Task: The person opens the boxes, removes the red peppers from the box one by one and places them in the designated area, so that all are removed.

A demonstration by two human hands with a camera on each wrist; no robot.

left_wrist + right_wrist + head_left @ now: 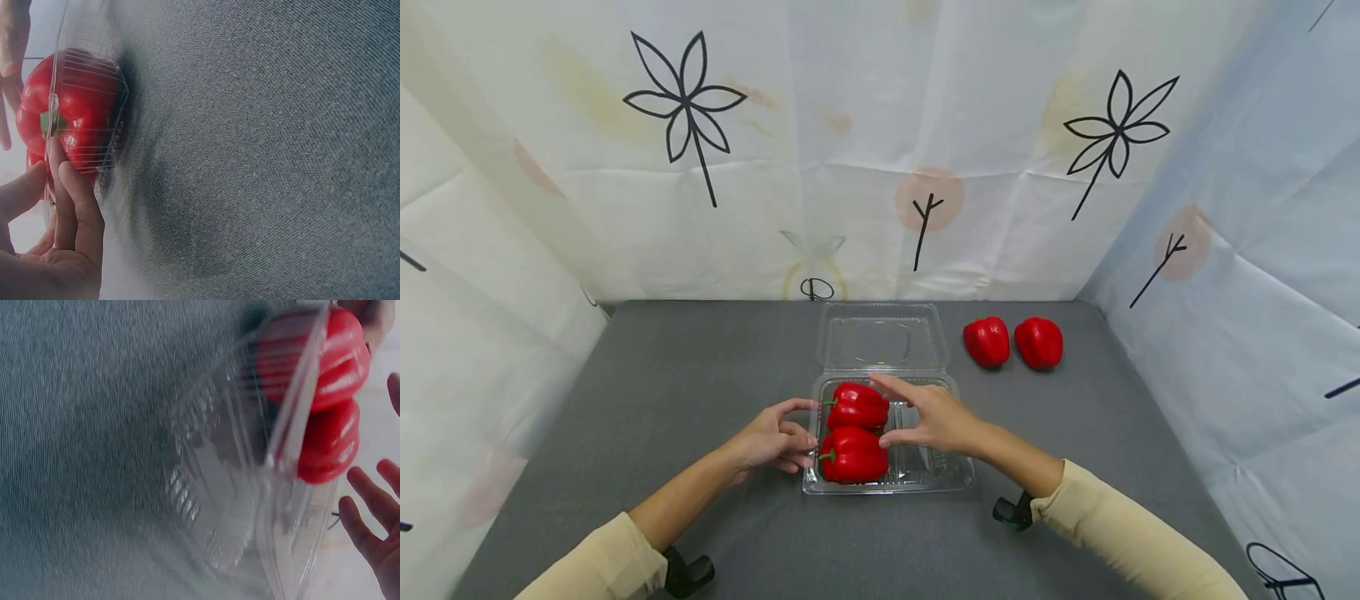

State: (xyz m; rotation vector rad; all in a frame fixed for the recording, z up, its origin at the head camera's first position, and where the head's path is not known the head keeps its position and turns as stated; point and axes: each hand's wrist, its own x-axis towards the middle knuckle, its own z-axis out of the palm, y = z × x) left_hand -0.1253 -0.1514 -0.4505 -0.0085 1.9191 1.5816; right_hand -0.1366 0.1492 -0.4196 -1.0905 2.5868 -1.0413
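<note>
A clear plastic clamshell container [925, 477] lies with its lid [883, 337] folded back, away from the person. In its left half sit two red bell peppers, the far one [859, 406] behind the near one [854, 456], their green stems facing left. My left hand [772, 440] pinches the container's left rim; in the left wrist view its thumb [25, 190] and fingers lie on either side of that rim. Over the container, just right of the peppers, my right hand [934, 417] hovers with thumb and fingers spread. Nothing is between them in the right wrist view.
Two more red bell peppers, one [987, 342] left of the other [1039, 342], rest at the back right on the grey table cloth [715, 358]. White printed curtains [850, 150] stand behind the table and along both sides.
</note>
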